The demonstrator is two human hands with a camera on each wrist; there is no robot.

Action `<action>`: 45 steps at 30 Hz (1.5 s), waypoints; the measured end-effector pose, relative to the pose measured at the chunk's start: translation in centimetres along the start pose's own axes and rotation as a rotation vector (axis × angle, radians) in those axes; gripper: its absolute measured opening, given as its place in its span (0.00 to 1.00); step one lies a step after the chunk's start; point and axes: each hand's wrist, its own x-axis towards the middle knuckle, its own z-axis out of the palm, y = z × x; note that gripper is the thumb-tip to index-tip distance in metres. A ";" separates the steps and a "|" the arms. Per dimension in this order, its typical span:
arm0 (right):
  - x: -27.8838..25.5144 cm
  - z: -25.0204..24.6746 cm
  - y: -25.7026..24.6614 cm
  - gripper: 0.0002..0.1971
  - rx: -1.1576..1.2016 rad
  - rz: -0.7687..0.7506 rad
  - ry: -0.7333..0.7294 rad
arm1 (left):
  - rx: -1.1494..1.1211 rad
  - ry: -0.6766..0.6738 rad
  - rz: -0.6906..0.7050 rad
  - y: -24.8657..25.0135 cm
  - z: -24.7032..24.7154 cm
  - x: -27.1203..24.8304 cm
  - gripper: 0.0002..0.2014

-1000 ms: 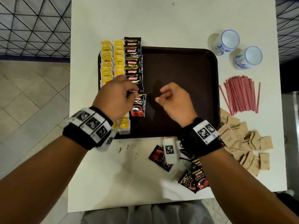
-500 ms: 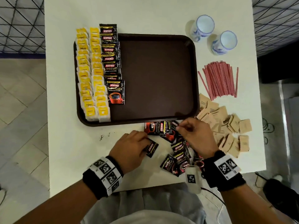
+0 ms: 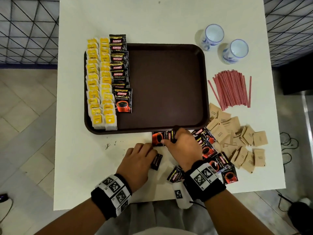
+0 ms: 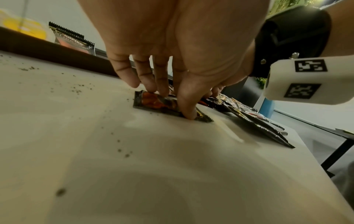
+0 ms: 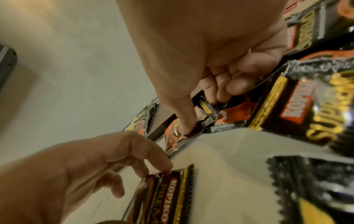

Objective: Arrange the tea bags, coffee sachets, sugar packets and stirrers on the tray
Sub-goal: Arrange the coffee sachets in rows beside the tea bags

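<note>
The brown tray (image 3: 169,82) holds two columns of yellow tea bags (image 3: 100,82) and a column of black coffee sachets (image 3: 120,75) along its left side. On the table in front of the tray, my left hand (image 3: 152,155) (image 4: 170,103) grips a loose coffee sachet (image 3: 156,162) (image 4: 153,101) lying flat, thumb on its near edge. My right hand (image 3: 169,138) (image 5: 205,115) pinches another coffee sachet (image 3: 158,138) (image 5: 174,136) just below the tray's front rim. More loose sachets (image 3: 218,163) lie by my right wrist.
Red stirrers (image 3: 232,89) lie in a bundle right of the tray, with brown sugar packets (image 3: 240,143) heaped below them. Two blue-and-white cups (image 3: 213,37) (image 3: 235,50) stand at the back right. Dark crumbs (image 3: 110,145) speckle the table near the tray's front edge.
Both hands have come back from over the tray to the loose sachets at the table's near side. Each has taken hold of a sachet; the right hand shifted left toward the tray rim.
</note>
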 end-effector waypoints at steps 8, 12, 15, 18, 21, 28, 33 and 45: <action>0.4 -0.4 1.0 0.13 0.157 -0.002 -0.035 | 0.008 -0.034 -0.089 -0.3 0.0 -0.2 0.23; 0.1 -1.8 1.5 0.10 0.272 -0.023 -0.098 | -0.113 -0.061 -0.094 -1.2 -1.0 -0.3 0.08; -0.2 -3.5 1.7 0.09 0.393 -0.067 -0.200 | -0.409 0.000 -0.084 -2.2 -2.9 -0.4 0.09; -0.2 -5.6 1.3 0.07 0.627 -0.090 -0.236 | -0.736 0.112 -0.163 -3.8 -5.9 0.3 0.11; 0.1 -7.1 1.3 0.07 0.745 -0.100 -0.152 | -0.987 0.186 -0.304 -5.2 -8.8 1.4 0.10; 2.0 -8.1 -0.3 0.05 0.781 -0.105 -0.134 | -0.814 0.282 -0.454 -8.1 -11.8 4.0 0.11; 3.4 -7.2 -3.1 0.03 0.828 -0.163 -0.156 | -0.760 0.274 -0.502 -10.0 -12.3 5.2 0.13; 4.8 -4.8 -7.6 0.06 0.746 -0.216 -0.257 | -0.522 0.185 -0.286 -12.1 -13.4 7.2 0.12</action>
